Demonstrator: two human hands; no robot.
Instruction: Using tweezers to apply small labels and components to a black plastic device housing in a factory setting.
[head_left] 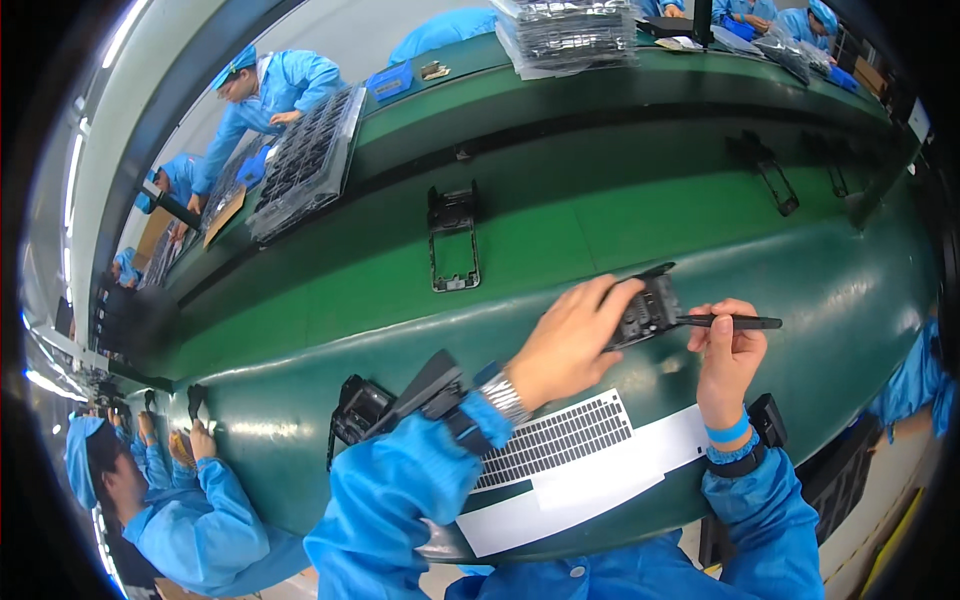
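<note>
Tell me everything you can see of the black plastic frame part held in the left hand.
The black plastic frame part is a flat, roughly rectangular moulded piece with small ribs and cut-outs on its face. It is lifted off the green conveyor table, tilted with one corner up. The left hand grips its left edge with the fingers; the thin black tool in the right hand meets its right edge.

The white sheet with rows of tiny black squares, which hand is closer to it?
Left. The left hand hangs just above the sheet, its wrist over the sheet's edge, holding a black frame part. The right hand is off to the sheet's right, holding tweezers.
</note>
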